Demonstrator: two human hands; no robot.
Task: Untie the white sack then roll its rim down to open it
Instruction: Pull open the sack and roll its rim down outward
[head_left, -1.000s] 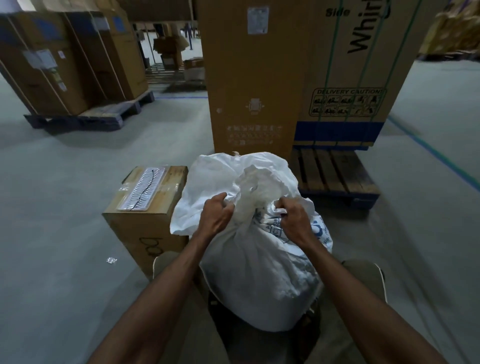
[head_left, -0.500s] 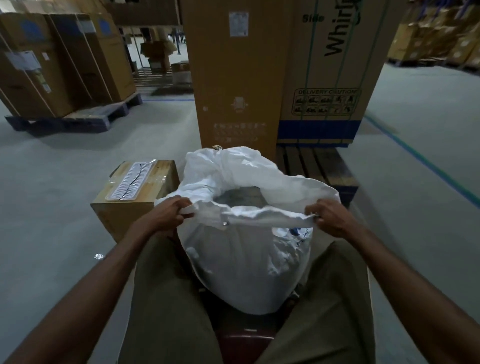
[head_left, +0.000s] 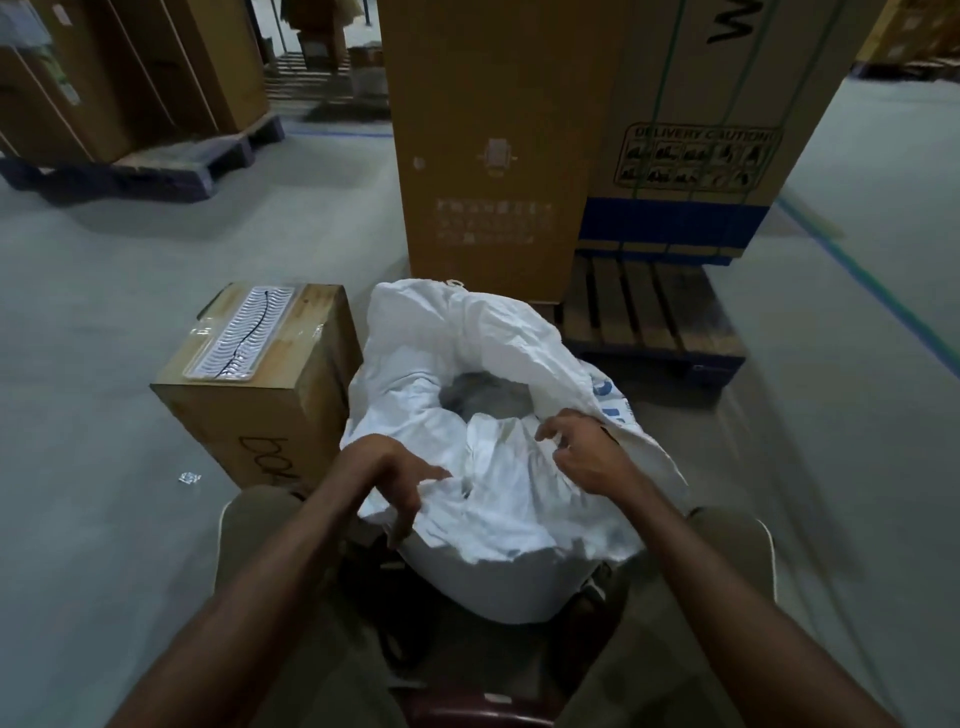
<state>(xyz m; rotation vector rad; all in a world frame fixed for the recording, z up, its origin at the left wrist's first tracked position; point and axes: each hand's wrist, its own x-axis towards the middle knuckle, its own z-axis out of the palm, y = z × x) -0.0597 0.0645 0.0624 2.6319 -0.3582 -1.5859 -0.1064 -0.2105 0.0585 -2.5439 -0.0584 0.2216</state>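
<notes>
Sack (head_left: 498, 488) already open; left hand (head_left: 392, 480) pinches the near rim, right hand (head_left: 584, 449) curls loosely onto it: grip evenly both sides, fold the rim outward in short turns

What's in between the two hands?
In the head view, only crumpled near rim of the white sack lies between the left hand and right hand; both touch it.

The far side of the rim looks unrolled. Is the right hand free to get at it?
Probably yes. The right hand sits at the near rim of the white sack, fingers curled on fabric. Only the open mouth lies between it and the far rim; nothing blocks the way.
</notes>
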